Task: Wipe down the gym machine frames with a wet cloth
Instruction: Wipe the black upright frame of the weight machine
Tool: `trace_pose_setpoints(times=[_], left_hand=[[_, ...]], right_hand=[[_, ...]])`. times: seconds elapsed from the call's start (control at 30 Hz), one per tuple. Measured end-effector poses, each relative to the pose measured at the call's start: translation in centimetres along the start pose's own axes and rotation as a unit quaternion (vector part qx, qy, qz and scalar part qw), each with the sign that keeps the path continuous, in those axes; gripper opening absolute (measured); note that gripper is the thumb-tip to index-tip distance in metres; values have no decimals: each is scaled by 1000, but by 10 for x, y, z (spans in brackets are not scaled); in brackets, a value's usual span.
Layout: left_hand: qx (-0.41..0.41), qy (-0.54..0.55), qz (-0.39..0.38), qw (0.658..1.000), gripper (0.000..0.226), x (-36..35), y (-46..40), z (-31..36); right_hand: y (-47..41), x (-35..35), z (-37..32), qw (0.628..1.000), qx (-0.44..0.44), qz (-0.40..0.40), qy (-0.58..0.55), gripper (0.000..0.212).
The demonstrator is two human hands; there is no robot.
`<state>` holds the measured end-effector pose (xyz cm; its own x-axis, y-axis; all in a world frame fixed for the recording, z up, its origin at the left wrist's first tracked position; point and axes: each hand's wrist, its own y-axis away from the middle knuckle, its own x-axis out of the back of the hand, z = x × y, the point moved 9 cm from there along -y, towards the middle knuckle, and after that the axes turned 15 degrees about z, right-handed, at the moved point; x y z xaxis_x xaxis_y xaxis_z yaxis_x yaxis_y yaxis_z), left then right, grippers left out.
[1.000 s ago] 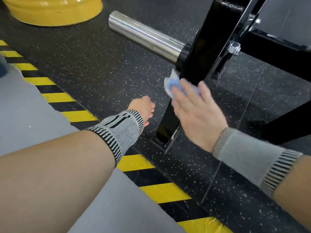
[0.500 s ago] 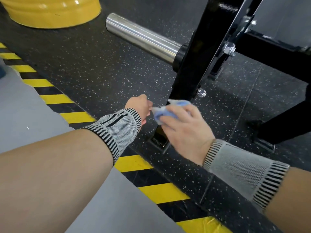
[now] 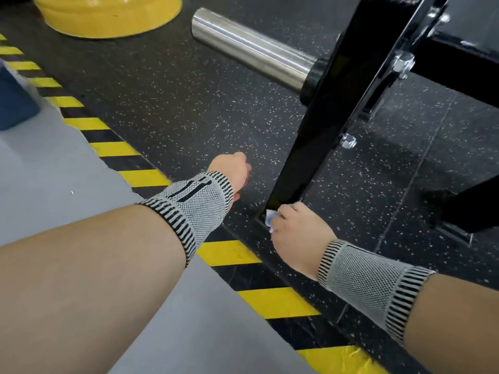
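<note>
A black steel frame post [image 3: 329, 112] slants down from the upper right to its foot on the speckled rubber floor. My right hand [image 3: 294, 233] grips a blue and white cloth [image 3: 270, 218] and presses it against the base of that post; only a small edge of the cloth shows past my fingers. My left hand [image 3: 232, 171] hovers over the floor just left of the post, fingers curled under and holding nothing. Both wrists wear grey knit bands with black stripes.
A chrome sleeve [image 3: 251, 49] sticks out from the post toward the upper left. A yellow weight plate [image 3: 108, 14] lies at the top left. Yellow-black hazard tape [image 3: 229, 252] edges the rubber floor beside a grey floor [image 3: 54, 168]. More black frame members [image 3: 464, 66] run at right.
My right hand slid the cloth down the post from near the chrome sleeve to the foot. My left hand stayed about where it was.
</note>
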<state>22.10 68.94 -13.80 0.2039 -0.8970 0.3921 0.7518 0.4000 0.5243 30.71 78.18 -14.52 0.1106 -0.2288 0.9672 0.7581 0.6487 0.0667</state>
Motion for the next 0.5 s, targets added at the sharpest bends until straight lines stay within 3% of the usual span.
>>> trace_pose_setpoints(times=[0.1,0.17,0.27,0.33,0.4,0.47,0.5], left_hand=[[39,-23,14,999,39,4,-1,-19],[100,6,-11,995,40,0,17,-35],[212,122,-140,960,50,-14,69,-46],[222,173,-208,937,52,-13,106,-33],[195,158,-196,948,34,4,133,-18],[163,137,-164,963,11,23,161,3],[156,140,-151,966,12,34,175,16]], right_hand=[[-3,44,23,967,-78,205,-132,33],[4,60,41,935,-137,268,-189,15],[16,77,53,912,-204,258,-244,24],[31,102,58,899,-232,260,-266,18],[49,129,63,873,-281,241,-316,12],[72,154,68,813,-359,205,-411,14],[83,167,68,777,-389,193,-455,17]])
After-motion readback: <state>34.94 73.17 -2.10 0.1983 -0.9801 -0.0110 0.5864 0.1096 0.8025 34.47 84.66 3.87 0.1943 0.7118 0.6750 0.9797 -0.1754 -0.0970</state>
